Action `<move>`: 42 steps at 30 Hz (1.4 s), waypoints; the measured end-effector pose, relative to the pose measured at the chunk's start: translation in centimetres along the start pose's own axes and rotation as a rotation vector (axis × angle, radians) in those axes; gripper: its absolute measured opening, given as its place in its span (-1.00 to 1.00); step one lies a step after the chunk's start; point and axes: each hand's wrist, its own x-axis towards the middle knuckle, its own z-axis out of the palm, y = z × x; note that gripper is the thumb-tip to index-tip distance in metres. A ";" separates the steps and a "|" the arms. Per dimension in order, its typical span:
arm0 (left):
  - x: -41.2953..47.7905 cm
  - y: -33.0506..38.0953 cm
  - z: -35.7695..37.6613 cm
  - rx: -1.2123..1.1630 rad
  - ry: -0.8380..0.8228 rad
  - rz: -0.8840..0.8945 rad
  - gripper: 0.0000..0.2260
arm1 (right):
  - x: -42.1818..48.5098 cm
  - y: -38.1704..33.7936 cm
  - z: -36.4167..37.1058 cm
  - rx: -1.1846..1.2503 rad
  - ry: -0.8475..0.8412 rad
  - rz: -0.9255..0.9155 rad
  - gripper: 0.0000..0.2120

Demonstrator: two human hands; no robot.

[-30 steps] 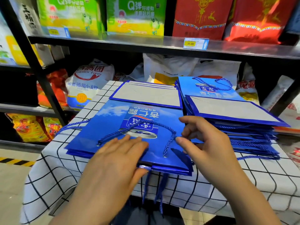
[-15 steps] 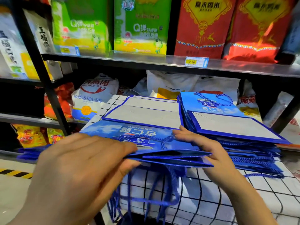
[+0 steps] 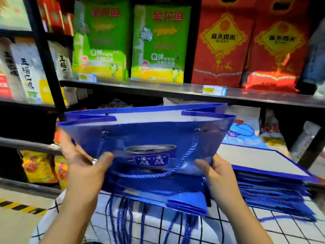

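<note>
Blue bag (image 3: 146, 138), flat on the stack (image 3: 175, 194) 1 s ago, is now lifted and spread open, left hand (image 3: 84, 166) and right hand (image 3: 218, 175) gripping its 2 sides; unfolding judged nearly done

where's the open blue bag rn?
Head view, centre: the blue bag is held up, mouth open, between the left hand and right hand, above the flat bags on the checked cloth.

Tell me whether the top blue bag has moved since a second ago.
Yes. The blue bag rose: it lay flat on the pile, and now the left hand and right hand hold it upright above that pile.
</note>
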 end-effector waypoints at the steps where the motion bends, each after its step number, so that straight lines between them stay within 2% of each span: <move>1: -0.2 0.9 0.4 -0.063 -0.116 -0.013 -0.64 | 0.2 -0.1 0.0 0.025 0.037 -0.012 -0.76; 4: 1.5 2.6 1.1 -0.151 -0.342 -0.022 -0.71 | 1.4 -1.7 0.2 0.043 0.193 -0.104 -0.63; 6: 2.8 4.2 1.4 -0.168 -0.420 0.015 -0.62 | 2.4 -3.7 0.0 0.044 0.248 -0.177 -0.65; 9: 5.2 8.4 2.3 -0.173 -0.373 0.181 -0.47 | 3.7 -8.0 -0.5 0.111 0.183 -0.310 -0.85; 10: 5.9 10.3 2.7 -0.158 -0.351 0.255 -0.45 | 4.1 -9.6 -0.8 0.151 0.128 -0.363 -0.84; 12: 7.4 13.7 3.2 -0.135 -0.335 0.374 -0.42 | 4.7 -13.0 -1.7 0.113 0.041 -0.461 -0.69; 16: 9.8 17.6 6.4 -0.101 -0.418 0.402 -0.46 | 6.4 -17.9 -5.2 -0.131 0.101 -0.519 -0.66; 18: 10.2 17.2 9.9 -0.057 -0.476 0.358 -0.50 | 7.9 -18.4 -7.8 -0.288 0.120 -0.465 -0.74; 21: 9.7 14.1 16.9 -0.046 -0.591 0.185 -0.62 | 10.9 -15.9 -12.4 -0.431 0.107 -0.191 -0.88; 24: 8.3 8.8 23.8 0.006 -0.799 0.050 -0.71 | 13.5 -10.7 -16.8 -0.589 0.160 0.160 -0.79; 25: 7.6 6.8 25.6 0.009 -0.867 -0.012 -0.69 | 14.2 -8.9 -17.9 -0.679 0.181 0.245 -0.83; 28: 5.4 1.5 29.2 0.170 -0.975 -0.165 -0.65 | 15.3 -2.9 -19.8 -0.950 0.224 0.451 -0.66; 30: 4.4 -0.9 30.4 0.432 -0.981 -0.102 -0.66 | 15.6 0.3 -20.2 -1.013 0.227 0.505 -0.65; 32: 4.0 -2.1 30.7 0.724 -0.931 0.035 -0.65 | 15.8 2.1 -20.1 -1.073 0.206 0.514 -0.71; 35: 3.0 -3.6 31.0 1.008 -0.963 0.243 -0.55 | 15.6 3.7 -19.9 -1.239 0.156 0.518 -0.56; 38: 2.3 -3.4 31.0 1.166 -1.026 0.377 -0.55 | 14.9 4.2 -20.2 -1.467 0.113 0.499 -0.42; 40: 2.7 -2.0 30.8 1.216 -0.956 0.504 -0.60 | 15.3 3.1 -19.7 -1.601 0.055 0.427 -0.40; 42: 2.8 -0.4 30.9 1.192 -0.883 0.603 -0.68 | 16.4 1.5 -18.7 -1.604 -0.023 0.305 -0.41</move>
